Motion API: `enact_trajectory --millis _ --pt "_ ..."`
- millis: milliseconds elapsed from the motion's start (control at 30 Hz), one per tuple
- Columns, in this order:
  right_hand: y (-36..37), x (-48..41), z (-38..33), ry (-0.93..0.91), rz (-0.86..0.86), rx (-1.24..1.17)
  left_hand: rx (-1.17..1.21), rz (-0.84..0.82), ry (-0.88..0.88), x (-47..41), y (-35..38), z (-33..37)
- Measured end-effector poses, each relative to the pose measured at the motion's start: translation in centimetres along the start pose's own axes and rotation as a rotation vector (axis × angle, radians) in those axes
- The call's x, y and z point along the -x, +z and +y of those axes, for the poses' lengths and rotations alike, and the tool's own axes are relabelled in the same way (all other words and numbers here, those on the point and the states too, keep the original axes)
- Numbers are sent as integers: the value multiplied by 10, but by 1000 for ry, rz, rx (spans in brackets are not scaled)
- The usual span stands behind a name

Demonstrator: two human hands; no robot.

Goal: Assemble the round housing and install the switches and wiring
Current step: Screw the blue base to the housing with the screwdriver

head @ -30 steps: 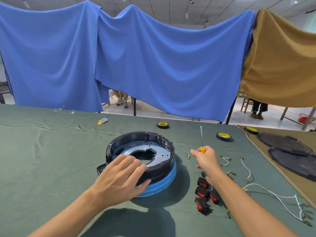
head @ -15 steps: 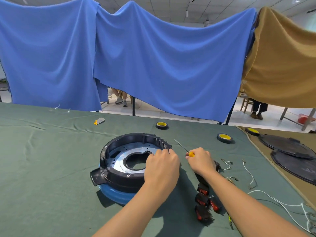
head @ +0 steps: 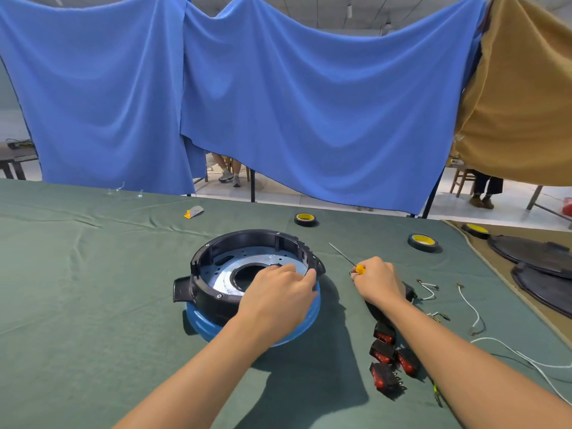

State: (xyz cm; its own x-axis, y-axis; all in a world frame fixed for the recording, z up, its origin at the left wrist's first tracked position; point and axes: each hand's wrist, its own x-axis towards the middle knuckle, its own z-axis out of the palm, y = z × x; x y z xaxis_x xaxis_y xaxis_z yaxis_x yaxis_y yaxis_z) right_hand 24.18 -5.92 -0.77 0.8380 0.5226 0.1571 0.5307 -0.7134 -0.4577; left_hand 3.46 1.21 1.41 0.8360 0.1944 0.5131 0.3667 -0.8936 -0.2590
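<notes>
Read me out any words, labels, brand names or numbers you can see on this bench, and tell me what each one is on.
No text can be read in this view.
tape rolls: dark marks on the yellow cores, too blurred to read.
rocker switches: any marks on the red rockers are too small to tell.
round housing: no lettering shows.
screwdriver: no print shows.

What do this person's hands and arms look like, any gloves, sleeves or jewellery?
The left hand and the right hand are bare, with no gloves. No ring, watch or wristband shows. The left forearm and the right forearm are also uncovered, with no sleeve in view down to the picture's lower edge.
</notes>
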Motion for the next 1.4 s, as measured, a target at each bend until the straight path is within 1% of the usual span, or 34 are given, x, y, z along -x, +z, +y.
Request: enact_trajectory --millis 133,300,533,600,667,733,800,933,967,1067,1167,1400 --pt "2 -3 -3 32 -12 7 127 23 35 6 -3 -19" --pt "1 -3 -4 43 -44 1 166 57 92 10 -4 -23" --pt "-5 2 5 55 -40 -66 172 160 96 5 -2 -10" --pt "-9 5 9 68 -31 -78 190 156 70 3 -1 -7" --pt "-16 8 11 62 -5 -116 174 196 18 1 -2 -4" --pt "-26 12 11 18 34 -193 125 180 -37 -2 -4 -2" --pt "-36 20 8 -80 61 -275 82 170 -77 -3 -2 0" --pt "-52 45 -8 -285 3 -399 45 200 -113 1 1 6" --pt "-55 51 -13 -326 -24 -416 33 229 -107 4 5 9" --pt "-56 64 -24 -439 -98 -407 -13 404 -122 16 19 15" --pt "-55 73 -29 -493 -120 -396 -29 504 -117 18 26 14" --pt "-48 81 -33 -532 -65 -423 -28 521 -131 19 29 16"
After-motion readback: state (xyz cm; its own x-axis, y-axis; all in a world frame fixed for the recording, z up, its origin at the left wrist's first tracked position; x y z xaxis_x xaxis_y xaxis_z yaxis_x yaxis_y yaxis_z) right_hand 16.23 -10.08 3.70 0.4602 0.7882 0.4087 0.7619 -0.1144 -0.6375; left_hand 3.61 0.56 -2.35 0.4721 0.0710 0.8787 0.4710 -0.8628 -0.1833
